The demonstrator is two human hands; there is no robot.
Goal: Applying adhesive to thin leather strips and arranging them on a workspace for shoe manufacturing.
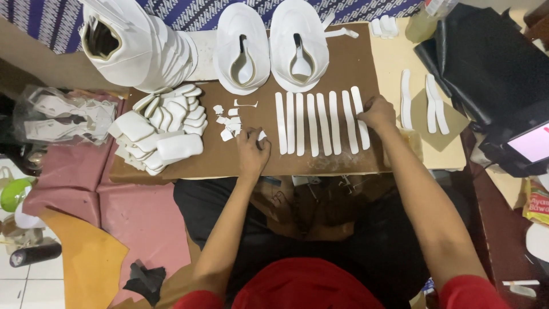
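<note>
Left hand [252,150]: curled on a small white scrap [261,136], more scraps [230,124] just beyond. Right hand [377,111]: fingertips pinching rightmost white strip [359,117]; row of strips [311,123] between hands on brown board [343,68].

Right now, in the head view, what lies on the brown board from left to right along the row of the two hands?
Pile of white cut pieces → small white scraps → left hand → row of long white strips → right hand, touching the last strip.

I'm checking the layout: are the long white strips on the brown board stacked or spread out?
Spread out: the white strips lie side by side in one row on the brown board.
</note>
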